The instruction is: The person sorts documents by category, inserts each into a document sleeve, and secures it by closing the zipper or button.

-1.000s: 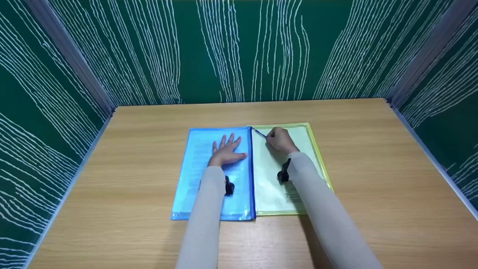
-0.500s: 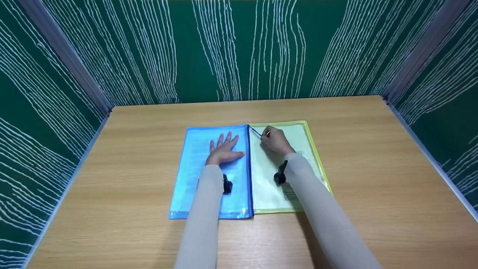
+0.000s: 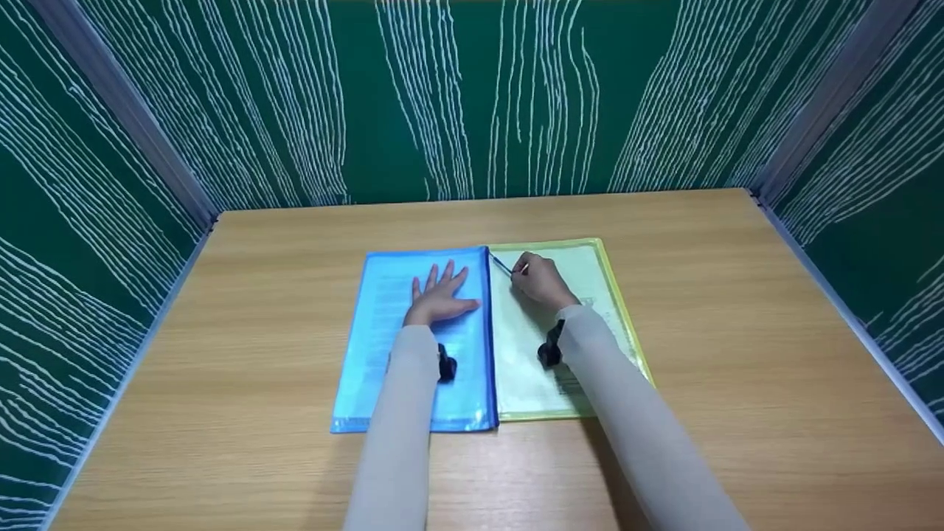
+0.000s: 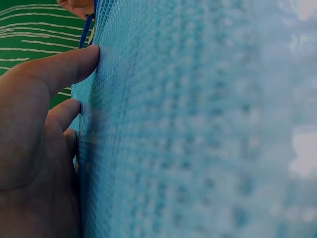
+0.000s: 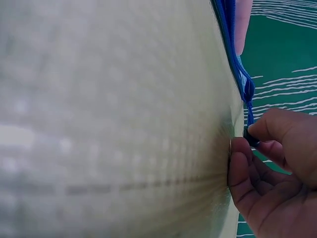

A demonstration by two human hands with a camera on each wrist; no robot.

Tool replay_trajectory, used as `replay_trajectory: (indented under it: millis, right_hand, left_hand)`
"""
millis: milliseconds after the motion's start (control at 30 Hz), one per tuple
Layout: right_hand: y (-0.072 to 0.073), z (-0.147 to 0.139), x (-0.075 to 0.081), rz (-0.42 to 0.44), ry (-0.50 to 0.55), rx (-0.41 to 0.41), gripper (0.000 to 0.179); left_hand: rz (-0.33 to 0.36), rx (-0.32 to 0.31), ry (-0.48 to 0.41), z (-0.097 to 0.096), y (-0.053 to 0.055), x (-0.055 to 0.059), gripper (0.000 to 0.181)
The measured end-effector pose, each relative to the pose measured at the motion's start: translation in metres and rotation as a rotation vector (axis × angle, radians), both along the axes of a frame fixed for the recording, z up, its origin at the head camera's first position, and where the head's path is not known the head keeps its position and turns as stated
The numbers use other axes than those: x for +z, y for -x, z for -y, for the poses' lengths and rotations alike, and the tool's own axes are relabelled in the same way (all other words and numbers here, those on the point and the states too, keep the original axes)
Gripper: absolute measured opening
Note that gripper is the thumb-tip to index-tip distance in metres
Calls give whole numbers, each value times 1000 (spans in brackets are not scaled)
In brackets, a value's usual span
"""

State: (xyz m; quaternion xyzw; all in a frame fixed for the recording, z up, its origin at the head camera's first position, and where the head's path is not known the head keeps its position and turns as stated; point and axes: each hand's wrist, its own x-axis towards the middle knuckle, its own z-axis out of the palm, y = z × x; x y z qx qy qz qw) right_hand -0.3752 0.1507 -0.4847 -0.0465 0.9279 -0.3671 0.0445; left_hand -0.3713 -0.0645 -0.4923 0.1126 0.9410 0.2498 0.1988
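Note:
A blue zip document pouch [image 3: 369, 354] with a printed sheet showing through lies flat, its dark blue zipper [image 3: 492, 354] along the right side. My left hand [image 3: 440, 297] rests on this pouch with its fingers spread; the thumb tip [image 4: 91, 55] touches the mesh surface in the left wrist view. At the pouch's far right corner, my right hand [image 3: 543, 282] pinches the zipper pull [image 5: 251, 138] between thumb and fingers. Its cord [image 3: 500, 262] stretches from the corner to my fingertips. Under my right hand lies a yellow-edged zip pouch [image 3: 527, 394] with a pale sheet inside.
Both pouches lie side by side on a wood-grain table [image 3: 221, 354], the blue one's zipper edge meeting the yellow one. Green walls [image 3: 369, 110] with white wavy lines enclose the back and sides. Small black cameras [image 3: 550, 352] are strapped to both wrists.
The head view has shifted slightly, so pouches and hands appear a little farther left. My left hand stays on the blue pouch; my right hand keeps its pinch on the zipper pull.

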Motion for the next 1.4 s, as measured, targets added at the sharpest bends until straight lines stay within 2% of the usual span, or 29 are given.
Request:
replay_trajectory:
  millis: [133,433,1000,1400]
  right_hand:
    - [-2,0,1,36,-11,6,13]
    - [-6,0,1,47,-5,55,14]
    - [-13,-11,3,59,6,79,21]
    - [-15,-28,2,82,73,100,21]
  left_hand:
    - [-2,2,-7,1,1,0,81]
    - [-8,25,7,4,1,-2,80]
    - [-22,11,3,1,-1,-1,80]
    - [-26,3,5,-1,-2,-1,80]
